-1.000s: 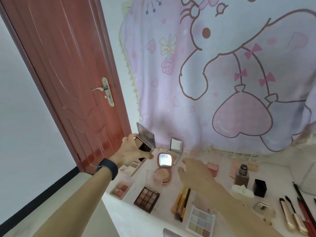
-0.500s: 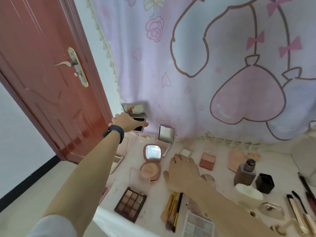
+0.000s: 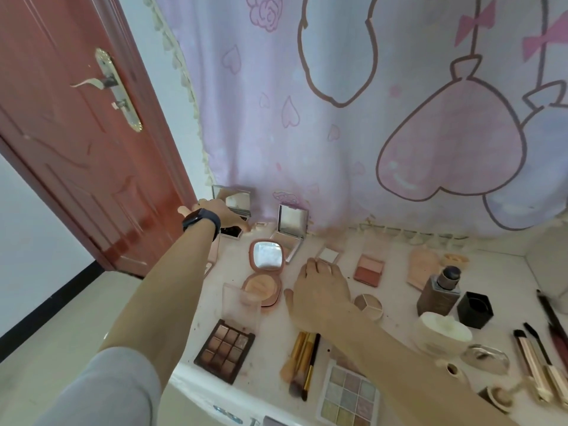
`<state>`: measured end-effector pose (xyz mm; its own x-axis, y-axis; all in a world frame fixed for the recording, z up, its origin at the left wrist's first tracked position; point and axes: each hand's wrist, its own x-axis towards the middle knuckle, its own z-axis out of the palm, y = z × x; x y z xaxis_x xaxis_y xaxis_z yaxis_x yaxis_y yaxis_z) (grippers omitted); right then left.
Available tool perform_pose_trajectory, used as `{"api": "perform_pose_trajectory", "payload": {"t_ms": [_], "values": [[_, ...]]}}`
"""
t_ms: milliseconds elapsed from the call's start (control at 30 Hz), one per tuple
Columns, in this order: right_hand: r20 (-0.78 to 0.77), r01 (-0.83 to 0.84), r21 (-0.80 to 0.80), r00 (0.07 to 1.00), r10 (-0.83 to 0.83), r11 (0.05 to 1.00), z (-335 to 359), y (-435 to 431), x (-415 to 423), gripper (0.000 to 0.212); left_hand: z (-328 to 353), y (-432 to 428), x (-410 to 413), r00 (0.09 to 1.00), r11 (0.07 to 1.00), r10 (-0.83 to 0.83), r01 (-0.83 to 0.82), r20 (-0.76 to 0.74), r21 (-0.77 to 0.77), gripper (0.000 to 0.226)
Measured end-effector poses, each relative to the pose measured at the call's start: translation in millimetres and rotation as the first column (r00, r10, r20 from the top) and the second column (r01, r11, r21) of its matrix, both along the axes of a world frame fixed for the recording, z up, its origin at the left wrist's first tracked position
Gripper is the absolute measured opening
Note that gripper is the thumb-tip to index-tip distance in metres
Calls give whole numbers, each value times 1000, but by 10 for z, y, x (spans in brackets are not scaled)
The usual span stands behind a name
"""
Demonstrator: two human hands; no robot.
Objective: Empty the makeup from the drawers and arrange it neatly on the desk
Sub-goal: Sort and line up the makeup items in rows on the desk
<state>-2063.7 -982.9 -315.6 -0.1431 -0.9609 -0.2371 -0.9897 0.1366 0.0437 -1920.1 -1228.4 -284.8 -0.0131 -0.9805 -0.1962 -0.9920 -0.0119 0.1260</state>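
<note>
We start at the right hand's fingers (image 3: pixel 321 269). They lie straight and a little spread, released, palm down on the bench (image 3: pixel 399 312), grasping nothing. Their tips stop just short of a small white pan (image 3: pixel 329 255). The right hand (image 3: pixel 322 290) sits between a round pink compact (image 3: pixel 264 272) on its left and a round three-shade pan (image 3: pixel 368 305) on its right.

The left hand (image 3: pixel 222 216), with a dark watch (image 3: pixel 201 221) on its wrist, is stretched to the far left corner of the bench. It lies over the base of a mirrored compact (image 3: pixel 236 201), whose lid stands upright in front of the pink cloth (image 3: pixel 307 133). We see only the back of this hand. It touches the compact, but we cannot tell whether it grasps it or has let go.

Just right of that compact stands a silver compact (image 3: pixel 292 226), also open with its mirror upright. The round pink compact lies open, mirror toward the wall, and a clear lid (image 3: pixel 241 302) overlaps its near left edge.

Near the front edge we find a brown eyeshadow palette (image 3: pixel 226 348), a bundle of brushes (image 3: pixel 302 358) and a pastel palette (image 3: pixel 347 392). Farther right are a blush palette (image 3: pixel 368 269), a foundation bottle (image 3: pixel 439 290), a black cap (image 3: pixel 475 309) and a white jar (image 3: pixel 442 333). A red door (image 3: pixel 76 149) stands left of the bench.
</note>
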Motion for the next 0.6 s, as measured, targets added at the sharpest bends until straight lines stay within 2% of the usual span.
{"api": "perform_pose_trajectory", "payload": {"t_ms": [267, 467, 600], "values": [[34, 24, 12, 999, -24, 1000, -70, -8, 21, 71, -230, -173, 9, 998, 997, -45, 42, 37, 70, 101], [57, 46, 34, 997, -48, 998, -103, -10, 10, 70, -52, 124, 1, 995, 992, -95, 98, -41, 82, 81], [72, 43, 36, 996, -46, 998, -118, -14, -2, 70, -121, 26, 20, 996, 992, -86, 87, -18, 96, 95]]}}
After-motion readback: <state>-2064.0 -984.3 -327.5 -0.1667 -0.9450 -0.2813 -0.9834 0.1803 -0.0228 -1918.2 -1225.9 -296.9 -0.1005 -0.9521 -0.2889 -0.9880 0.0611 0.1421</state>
